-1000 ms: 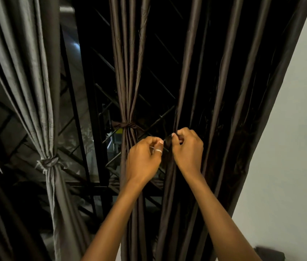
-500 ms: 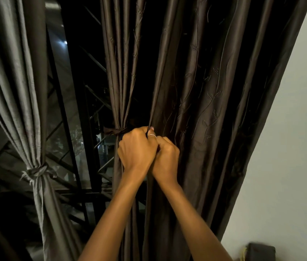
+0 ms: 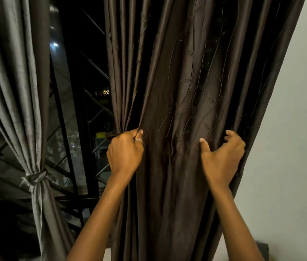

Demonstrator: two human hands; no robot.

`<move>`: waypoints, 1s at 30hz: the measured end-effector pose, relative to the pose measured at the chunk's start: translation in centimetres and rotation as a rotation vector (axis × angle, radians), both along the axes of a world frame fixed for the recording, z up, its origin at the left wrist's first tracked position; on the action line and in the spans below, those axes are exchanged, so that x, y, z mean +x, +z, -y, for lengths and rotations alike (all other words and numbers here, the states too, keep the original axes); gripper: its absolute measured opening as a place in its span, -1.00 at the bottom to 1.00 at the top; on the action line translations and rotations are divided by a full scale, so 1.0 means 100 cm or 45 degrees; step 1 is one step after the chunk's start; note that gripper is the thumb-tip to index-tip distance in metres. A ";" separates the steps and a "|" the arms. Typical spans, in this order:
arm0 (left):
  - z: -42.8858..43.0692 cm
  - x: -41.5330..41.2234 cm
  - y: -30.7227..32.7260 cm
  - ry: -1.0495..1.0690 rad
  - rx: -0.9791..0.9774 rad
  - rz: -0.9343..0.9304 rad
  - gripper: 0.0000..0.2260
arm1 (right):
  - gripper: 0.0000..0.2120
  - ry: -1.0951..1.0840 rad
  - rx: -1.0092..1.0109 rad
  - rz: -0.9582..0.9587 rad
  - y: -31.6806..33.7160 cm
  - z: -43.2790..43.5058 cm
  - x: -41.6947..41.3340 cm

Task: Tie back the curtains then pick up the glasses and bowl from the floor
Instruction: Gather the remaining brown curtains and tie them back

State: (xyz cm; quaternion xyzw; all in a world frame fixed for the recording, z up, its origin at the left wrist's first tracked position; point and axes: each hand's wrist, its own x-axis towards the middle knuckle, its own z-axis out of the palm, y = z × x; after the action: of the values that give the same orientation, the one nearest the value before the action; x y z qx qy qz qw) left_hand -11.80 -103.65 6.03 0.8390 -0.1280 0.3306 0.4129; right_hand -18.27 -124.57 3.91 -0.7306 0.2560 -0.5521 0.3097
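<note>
Gathering is the job right now, seen from the head camera. The left hand (image 3: 124,153) has its grip closed tight round a bunch of folds at the inner edge of the dark brown curtain (image 3: 186,81), a ring (image 3: 138,140) showing on one finger. Over at the outer edge, beside the pale wall (image 3: 290,129), the right hand (image 3: 222,157) is spread broad, thumb flat on the cloth and fingers hooked. Whether that grip actually has fabric in it I cannot tell, because it's blurred. Between the two hands the cloth hangs loose and wide.

To the left, the grey curtain (image 3: 17,72) is already cinched with a knot (image 3: 34,178), and the black window grille (image 3: 92,72) shows in the gap.

My read is to sweep the right hand's share across to the left fist, level with that grey knot, with the pleats stacked rather than crumpled, then bind. Glasses and bowl are nowhere in shot, and the floor is out of view.
</note>
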 end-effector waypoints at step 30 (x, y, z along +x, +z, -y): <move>0.056 -0.009 -0.040 -0.404 -0.116 -0.031 -0.84 | -0.90 0.519 -0.210 -0.069 -0.032 -0.056 0.009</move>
State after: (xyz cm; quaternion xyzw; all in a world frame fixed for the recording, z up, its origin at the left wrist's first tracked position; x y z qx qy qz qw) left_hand -12.72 -109.21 1.99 0.7926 -0.2387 0.2566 0.4989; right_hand -17.37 -118.98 0.67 -0.8048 0.0651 -0.4772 0.3470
